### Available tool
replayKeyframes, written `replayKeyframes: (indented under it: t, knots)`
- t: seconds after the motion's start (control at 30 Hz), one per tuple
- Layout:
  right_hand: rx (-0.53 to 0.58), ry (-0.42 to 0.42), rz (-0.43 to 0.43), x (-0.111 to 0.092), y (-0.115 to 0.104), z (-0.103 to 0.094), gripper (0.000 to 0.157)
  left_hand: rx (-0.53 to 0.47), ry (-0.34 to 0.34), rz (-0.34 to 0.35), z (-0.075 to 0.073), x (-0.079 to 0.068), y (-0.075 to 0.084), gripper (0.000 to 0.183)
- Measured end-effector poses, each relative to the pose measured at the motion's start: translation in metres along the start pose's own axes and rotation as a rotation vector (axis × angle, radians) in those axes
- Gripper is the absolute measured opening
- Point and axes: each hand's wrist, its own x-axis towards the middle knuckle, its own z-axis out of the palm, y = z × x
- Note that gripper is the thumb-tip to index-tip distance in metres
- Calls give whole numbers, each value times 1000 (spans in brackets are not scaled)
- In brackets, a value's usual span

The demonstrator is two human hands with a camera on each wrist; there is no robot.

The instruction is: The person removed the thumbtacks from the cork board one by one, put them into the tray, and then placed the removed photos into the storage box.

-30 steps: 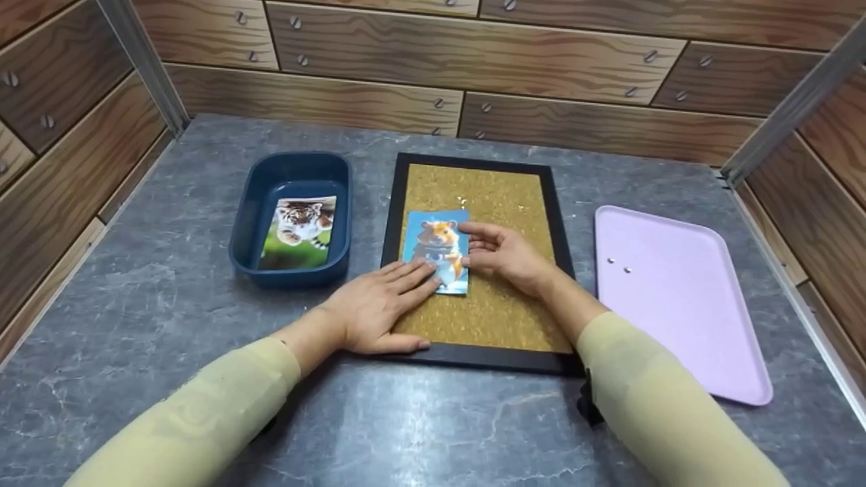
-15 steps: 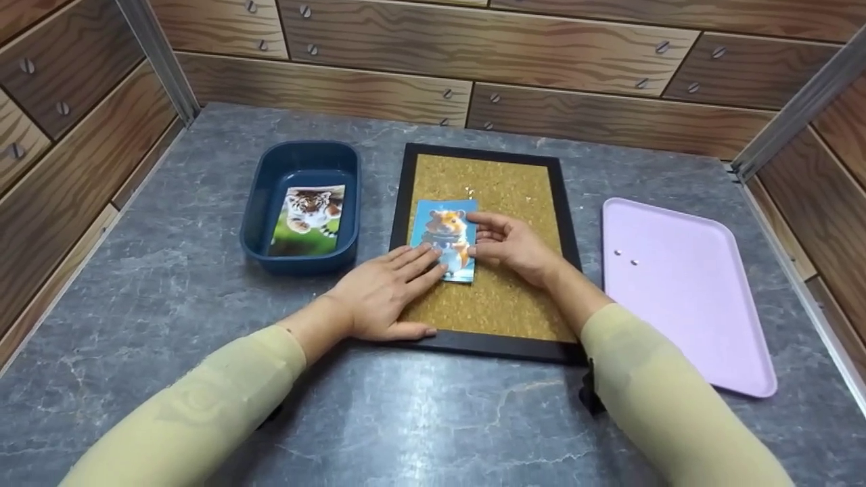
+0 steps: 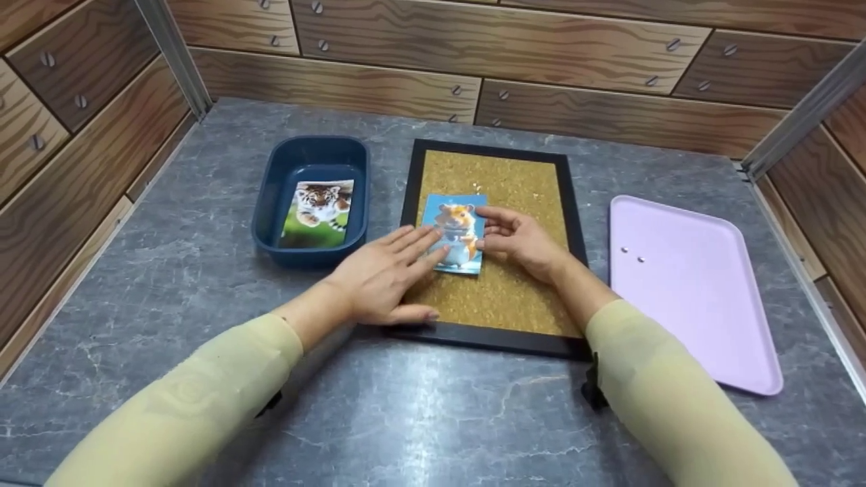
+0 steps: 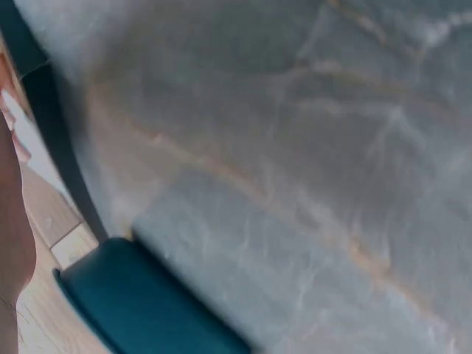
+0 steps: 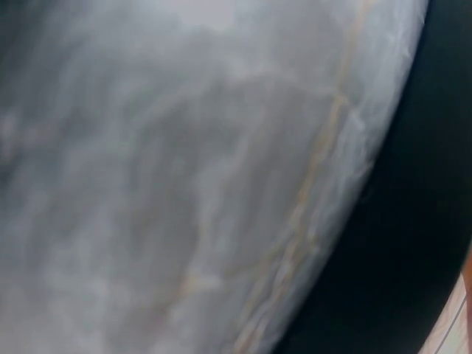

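A picture card of a cartoon hamster on blue (image 3: 460, 226) lies on the cork board (image 3: 500, 304), left of its middle. My left hand (image 3: 385, 274) rests palm down from the left, its straight fingers over the card's lower left edge. Its thumb reaches the board's black lower frame. From the right, my right hand (image 3: 524, 243) touches the card's right edge with index fingertip and thumb, set apart from each other. Its other fingers bend loosely behind. In the left wrist view, only a sliver of hand (image 4: 13, 236) shows at the left edge.
At left stands a blue plastic bin (image 3: 264, 182) holding a tiger cub card (image 3: 318, 213). At right lies a lilac tray (image 3: 697, 304) with two small shiny round pieces (image 3: 632, 255) near its left edge. Plank-patterned walls (image 3: 494, 47) enclose the grey marbled tabletop (image 3: 379, 412).
The head view has shifted slightly. My left fingers have slid a little up and left on the card, uncovering more of its lower part. The right hand keeps its place at the card's edge.
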Motion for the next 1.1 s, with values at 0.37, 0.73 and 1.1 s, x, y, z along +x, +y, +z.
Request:
replayKeyframes:
  t: [0.37,0.73,1.1]
  knots:
    - [40,7,2,1,-3,3,70,12,48,-95,-33,-22,-26,99]
    - [16,6,13,-3,-2,-1,70,-18,107,-208,-49,-47,-52,102]
    - [22,18,17,-2,-5,1,69,-71,40,-416,-47,-81,-77,112]
